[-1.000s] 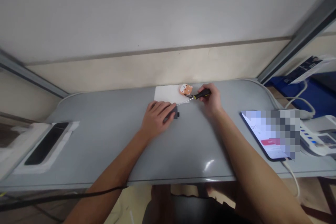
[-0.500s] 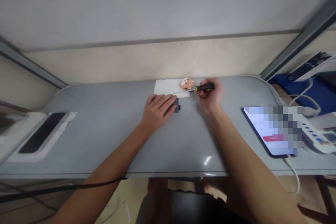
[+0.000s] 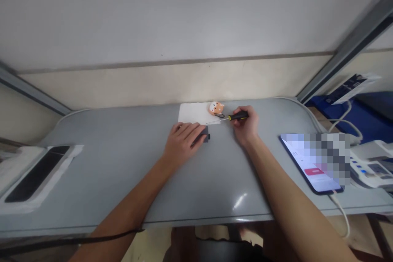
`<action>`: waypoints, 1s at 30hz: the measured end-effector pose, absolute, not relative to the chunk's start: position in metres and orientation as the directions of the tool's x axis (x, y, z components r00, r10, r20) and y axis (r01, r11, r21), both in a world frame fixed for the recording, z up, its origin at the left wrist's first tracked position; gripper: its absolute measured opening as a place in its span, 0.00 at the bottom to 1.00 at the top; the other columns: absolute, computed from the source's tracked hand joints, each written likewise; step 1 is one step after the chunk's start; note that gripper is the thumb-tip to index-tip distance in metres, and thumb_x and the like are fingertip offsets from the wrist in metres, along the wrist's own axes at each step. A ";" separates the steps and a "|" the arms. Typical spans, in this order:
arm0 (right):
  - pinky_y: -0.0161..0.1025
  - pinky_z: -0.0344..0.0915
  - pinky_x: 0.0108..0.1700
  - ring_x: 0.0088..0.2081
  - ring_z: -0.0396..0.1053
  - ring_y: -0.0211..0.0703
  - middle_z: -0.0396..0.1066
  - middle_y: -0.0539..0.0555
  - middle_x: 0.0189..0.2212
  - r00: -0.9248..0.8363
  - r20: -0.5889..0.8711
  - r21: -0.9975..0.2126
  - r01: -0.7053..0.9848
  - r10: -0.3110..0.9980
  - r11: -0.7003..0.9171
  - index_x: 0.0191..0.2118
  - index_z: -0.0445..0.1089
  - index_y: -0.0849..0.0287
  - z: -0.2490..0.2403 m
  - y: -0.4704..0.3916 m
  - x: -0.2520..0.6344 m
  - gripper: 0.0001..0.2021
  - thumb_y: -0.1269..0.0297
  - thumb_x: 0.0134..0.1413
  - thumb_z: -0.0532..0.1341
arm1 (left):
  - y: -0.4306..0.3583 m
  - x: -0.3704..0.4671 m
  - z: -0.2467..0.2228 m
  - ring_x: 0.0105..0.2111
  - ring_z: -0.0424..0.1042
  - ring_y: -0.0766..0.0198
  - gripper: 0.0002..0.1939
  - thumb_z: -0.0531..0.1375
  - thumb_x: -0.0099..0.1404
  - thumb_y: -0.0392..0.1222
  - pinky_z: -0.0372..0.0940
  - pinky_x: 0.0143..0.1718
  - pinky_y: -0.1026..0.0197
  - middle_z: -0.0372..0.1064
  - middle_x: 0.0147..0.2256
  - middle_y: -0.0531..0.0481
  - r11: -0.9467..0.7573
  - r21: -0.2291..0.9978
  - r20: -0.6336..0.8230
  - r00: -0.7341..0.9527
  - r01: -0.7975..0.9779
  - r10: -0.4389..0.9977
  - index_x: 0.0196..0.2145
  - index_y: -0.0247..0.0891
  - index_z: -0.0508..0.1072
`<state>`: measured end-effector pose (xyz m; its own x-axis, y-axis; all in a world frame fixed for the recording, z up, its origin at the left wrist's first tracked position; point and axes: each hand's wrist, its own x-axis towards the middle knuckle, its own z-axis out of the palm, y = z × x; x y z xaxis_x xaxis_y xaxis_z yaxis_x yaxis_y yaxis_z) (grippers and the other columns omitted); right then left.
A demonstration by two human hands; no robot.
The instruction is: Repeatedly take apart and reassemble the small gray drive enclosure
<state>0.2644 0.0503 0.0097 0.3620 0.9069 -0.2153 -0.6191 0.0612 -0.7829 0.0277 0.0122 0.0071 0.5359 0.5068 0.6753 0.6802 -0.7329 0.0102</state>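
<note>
My left hand (image 3: 185, 141) lies over a small dark grey box-shaped device (image 3: 206, 134), its fingers wrapped across the top and far side. Only the device's right end, with a short black knob, shows past the fingers. In my right hand (image 3: 248, 125) is a screwdriver (image 3: 238, 116) with a black and yellow handle, gripped between thumb and fingers. Its thin metal shaft points left, the tip close to the far edge of the device; whether they touch I cannot tell. Behind both hands, a white paper sheet (image 3: 193, 112) bears an orange and white animal-faced case (image 3: 216, 108) with a black clip.
To the right, a lit phone (image 3: 310, 163) with a white cable lies beside a white power strip (image 3: 373, 168). A dark phone-like slab (image 3: 38, 174) rests on white paper at left. Behind the grey table (image 3: 123, 139) rises a wall (image 3: 153, 84).
The view has tilted, so the table sits lower in the picture. My right hand has lowered the screwdriver's tip from over the paper toward the device. My left hand keeps its hold.
</note>
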 end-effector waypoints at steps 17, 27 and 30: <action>0.30 0.57 0.19 0.24 0.65 0.33 0.69 0.50 0.22 0.427 -0.167 -0.833 -0.543 0.889 0.105 0.21 0.72 0.59 0.025 0.039 0.265 0.08 0.61 0.42 0.65 | 0.018 -0.010 0.007 0.35 0.75 0.62 0.09 0.55 0.73 0.37 0.71 0.37 0.59 0.77 0.36 0.49 -0.578 0.680 0.547 0.214 0.451 0.810 0.41 0.41 0.77; 0.31 0.57 0.19 0.24 0.65 0.34 0.70 0.50 0.23 0.462 -0.161 -0.840 -0.528 0.872 0.124 0.21 0.73 0.60 0.026 0.039 0.264 0.08 0.61 0.42 0.66 | 0.026 -0.004 0.013 0.35 0.72 0.60 0.09 0.57 0.67 0.42 0.67 0.37 0.59 0.74 0.32 0.51 -0.265 0.903 0.238 0.119 0.337 0.964 0.33 0.40 0.77; 0.32 0.56 0.19 0.22 0.62 0.33 0.69 0.49 0.21 0.484 -0.109 -0.858 -0.487 0.868 0.163 0.21 0.71 0.58 0.024 0.039 0.267 0.08 0.61 0.45 0.64 | 0.023 -0.006 0.010 0.36 0.73 0.61 0.09 0.56 0.70 0.40 0.68 0.39 0.58 0.75 0.35 0.50 -0.392 0.828 0.367 0.141 0.402 0.920 0.37 0.41 0.76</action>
<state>0.2666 0.0389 0.0240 0.4837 0.8684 -0.1092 -0.4865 0.1631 -0.8583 -0.0058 0.0232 0.0105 0.1409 0.9196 0.3667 0.4022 -0.3916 0.8276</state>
